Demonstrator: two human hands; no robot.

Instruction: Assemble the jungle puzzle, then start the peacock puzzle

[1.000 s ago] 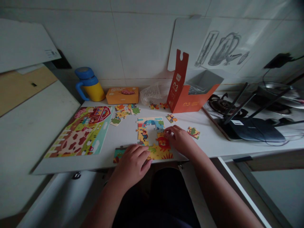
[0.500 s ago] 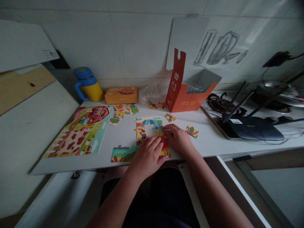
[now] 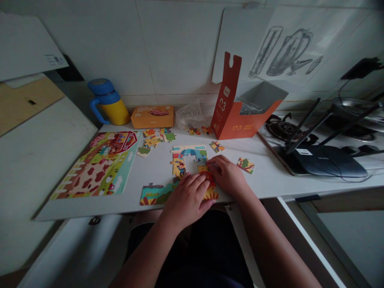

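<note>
Jigsaw pieces (image 3: 178,167) lay joined around a gap, near the front of the tabletop (image 3: 154,170). The left hand (image 3: 189,195) lay over them, fingers together, seemingly pressing; the right hand (image 3: 227,173) curled at their edge, perhaps bracing, its fingers' grip impossible to tell.

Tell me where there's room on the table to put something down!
Bare table lies between the farm picture and the puzzle. Another bare patch lies between the tree piece and the black router. It's crowded where the left hand and right hand touch the puzzle, and by the small orange box, where loose pieces bunch up.
</note>
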